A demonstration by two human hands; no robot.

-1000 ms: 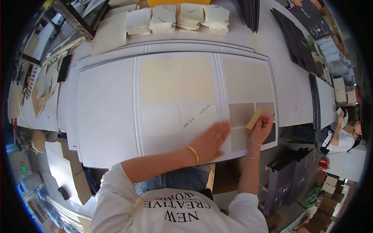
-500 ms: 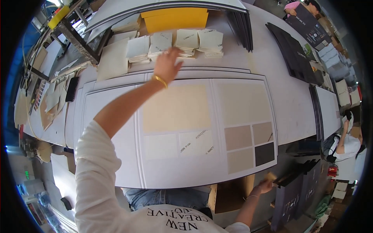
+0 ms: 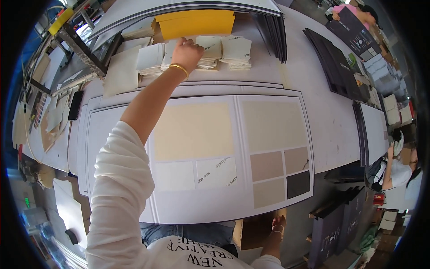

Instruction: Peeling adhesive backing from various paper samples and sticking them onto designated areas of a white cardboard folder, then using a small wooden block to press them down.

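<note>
My left hand (image 3: 187,54), with a yellow bangle at the wrist, reaches over the second stack of cream sample cards (image 3: 168,50). Its fingers are curled down; the fingertips and anything between them are hidden. More cream card stacks stand on either side, the left stack (image 3: 150,57) and the right stack (image 3: 236,50). Below my forearm lies a large white folding board (image 3: 219,193) bearing a beige panel (image 3: 192,130), whitish panels and several grey-to-black ones. My right hand (image 3: 278,222) is low beside the table's front edge, over an open wooden box (image 3: 238,233); its fingers are too small to read.
A raised shelf with a yellow panel (image 3: 195,24) stands behind the stacks. Dark boards (image 3: 273,38) lean at its right, and more dark boards (image 3: 336,69) lie farther right. A phone (image 3: 75,106) lies at left. Dark panels (image 3: 329,235) stand low right. Two other people work at right.
My left hand has moved slightly left and farther away, its fingers now curled over the card stack. My right hand has moved left from beside the dark panels to the wooden box.
</note>
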